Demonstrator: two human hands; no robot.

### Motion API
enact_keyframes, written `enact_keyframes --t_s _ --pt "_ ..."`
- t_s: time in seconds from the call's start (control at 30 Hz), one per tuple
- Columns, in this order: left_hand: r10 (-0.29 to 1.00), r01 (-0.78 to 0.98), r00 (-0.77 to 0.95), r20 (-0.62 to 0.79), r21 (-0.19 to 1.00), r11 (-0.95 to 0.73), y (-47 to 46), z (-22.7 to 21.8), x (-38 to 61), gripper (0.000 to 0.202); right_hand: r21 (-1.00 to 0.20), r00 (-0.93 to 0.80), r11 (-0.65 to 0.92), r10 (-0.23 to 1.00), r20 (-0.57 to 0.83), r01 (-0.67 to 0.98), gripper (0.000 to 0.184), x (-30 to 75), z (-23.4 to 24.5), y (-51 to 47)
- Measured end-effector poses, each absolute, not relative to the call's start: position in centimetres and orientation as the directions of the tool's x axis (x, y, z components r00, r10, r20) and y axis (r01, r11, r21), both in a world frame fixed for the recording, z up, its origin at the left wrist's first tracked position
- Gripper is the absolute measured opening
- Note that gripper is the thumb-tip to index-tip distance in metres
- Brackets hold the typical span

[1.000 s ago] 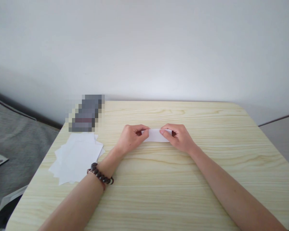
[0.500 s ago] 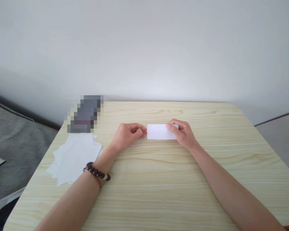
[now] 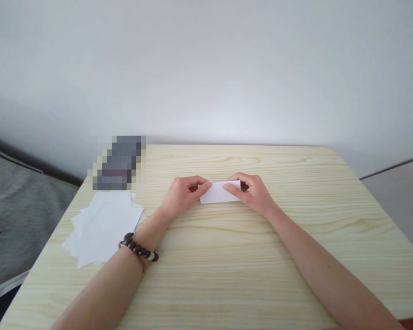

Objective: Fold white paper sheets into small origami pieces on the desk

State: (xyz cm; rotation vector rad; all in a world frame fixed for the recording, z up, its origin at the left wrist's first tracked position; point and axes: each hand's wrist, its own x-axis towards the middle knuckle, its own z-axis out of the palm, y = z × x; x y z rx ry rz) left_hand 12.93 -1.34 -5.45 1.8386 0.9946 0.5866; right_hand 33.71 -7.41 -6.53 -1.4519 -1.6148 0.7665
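A small folded white paper strip (image 3: 217, 193) lies on the light wooden table (image 3: 227, 256), a little beyond its middle. My left hand (image 3: 183, 194) pinches the strip's left end with curled fingers; a dark bead bracelet (image 3: 138, 250) circles that wrist. My right hand (image 3: 251, 191) grips the strip's right end, thumb on top and fingers curled behind it. Both hands rest on the tabletop, close together, with the strip between them.
A loose pile of white paper sheets (image 3: 103, 225) lies at the table's left side. A blurred dark object (image 3: 119, 162) sits at the far left corner. A white wall stands behind the table; grey fabric (image 3: 20, 201) lies to the left.
Half a second ago my left hand was off the strip, which lay flat under my right hand. Now both hands pinch it again and it has shifted slightly left.
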Motion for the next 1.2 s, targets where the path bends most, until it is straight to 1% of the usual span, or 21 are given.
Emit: enact_keyframes --t_s 0.1,0.17,0.33,0.47,0.53,0.63,0.7,0.77,0.87,1.07,1.13,1.2 --pt "0.844 0.394 0.536 -0.011 0.887 -0.239 -1.1 -5.8 12.9 0.036 -0.870 0.091 0.129 0.977 0.195 0.476 0.025 33.7 -6.8 -7.2" --pt "0.847 0.400 0.531 0.000 0.882 -0.251 -1.1 -5.8 13.0 0.036 -0.872 0.123 0.119 0.972 0.200 0.475 0.025 33.8 -6.9 -7.1" --pt "0.866 0.466 0.497 0.051 0.827 -0.316 -1.3 -5.7 13.2 0.031 -0.850 0.137 0.134 0.962 0.234 0.510 0.022 33.8 -6.9 -7.0" --pt "0.870 0.512 0.480 0.114 0.769 -0.383 -1.3 -6.0 13.2 0.024 -0.819 0.106 0.150 0.963 0.248 0.553 0.022 33.7 -6.9 -7.0" --pt "0.825 0.505 0.529 0.197 0.708 -0.493 -1.2 -6.3 13.2 0.021 -0.794 0.084 0.162 0.962 0.259 0.586 0.020 33.6 -6.9 -7.0" --pt "0.680 0.447 0.665 0.310 0.564 -0.694 -1.1 -6.4 13.0 0.021 -0.756 0.063 0.179 0.958 0.280 0.630 0.017 33.4 -7.0 -6.9" --pt "0.619 0.440 0.721 0.312 0.484 -0.757 -1.1 -6.4 13.0 0.024 -0.723 0.051 0.186 0.955 0.293 0.665 0.015 33.3 -7.0 -6.8" --pt "0.615 0.473 0.732 0.294 0.430 -0.769 -1.1 -6.4 12.9 0.025 -0.697 0.058 0.182 0.950 0.305 0.694 0.014 33.3 -7.1 -6.7" --pt "0.628 0.511 0.719 0.298 0.386 -0.768 -1.1 -6.5 12.8 0.025 -0.687 0.068 0.188 0.942 0.327 0.701 0.014 33.5 -7.4 -6.7" --pt "0.651 0.570 0.693 0.308 0.318 -0.757 -1.0 -6.6 12.7 0.028 -0.684 0.004 0.289 0.920 0.392 0.670 0.016 33.8 -7.9 -6.8" --pt "0.649 0.575 0.705 0.286 0.306 -0.759 -1.1 -6.5 12.7 0.032 -0.634 -0.054 0.343 0.902 0.429 0.693 0.020 33.8 -8.1 -6.8" --pt "0.645 0.576 0.718 0.262 0.297 -0.762 -1.1 -6.5 12.8 0.035 -0.556 -0.126 0.396 0.879 0.461 0.731 0.024 33.9 -8.1 -6.9"
